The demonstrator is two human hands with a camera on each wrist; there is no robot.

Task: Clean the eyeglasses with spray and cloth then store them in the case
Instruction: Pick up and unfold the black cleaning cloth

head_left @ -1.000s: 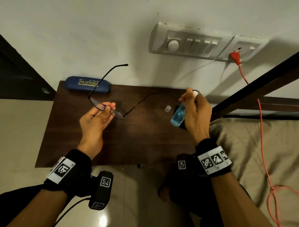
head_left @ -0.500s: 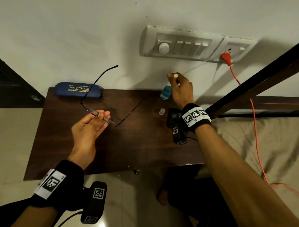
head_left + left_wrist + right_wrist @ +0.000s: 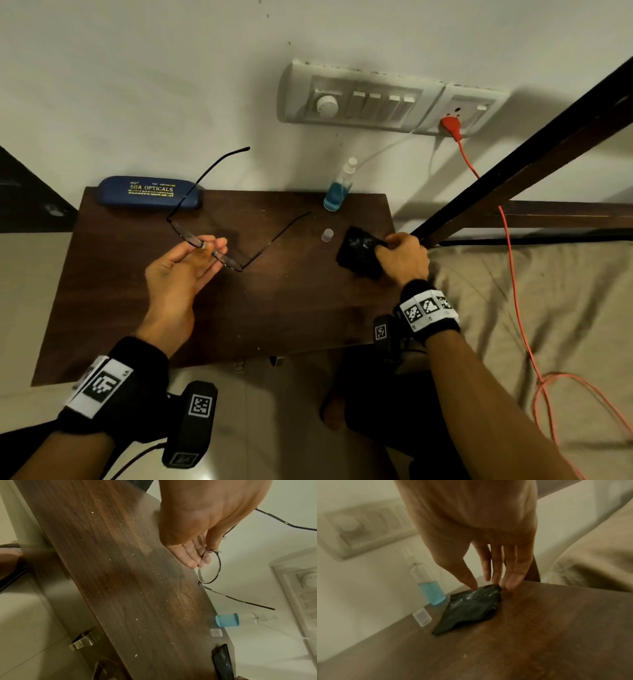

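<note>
My left hand (image 3: 205,246) hovers over the dark wooden table (image 3: 274,308) and pinches the thin-rimmed eyeglasses (image 3: 191,240) at the bridge, temples unfolded; the lens (image 3: 209,566) shows beside the fingertips (image 3: 205,553). My right hand (image 3: 387,245) is at the table's right edge, with thumb and fingertips (image 3: 488,585) pinching a raised corner of the black cloth (image 3: 471,605), which still lies on the table (image 3: 356,250). The spray bottle (image 3: 337,192) with blue liquid stands upright at the back edge, its clear cap (image 3: 327,235) loose beside the cloth. The blue case (image 3: 149,192) lies shut at the back left.
A switchboard (image 3: 359,99) is on the wall behind the table, with an orange cable (image 3: 513,274) hanging from its socket. A dark wooden bed frame (image 3: 513,164) and beige sheet (image 3: 531,308) border the table's right side. Tiled floor lies below the front edge.
My right hand set the spray bottle upright at the table's back edge, let it go and came down on the black cloth. My left hand kept holding the eyeglasses in about the same place.
</note>
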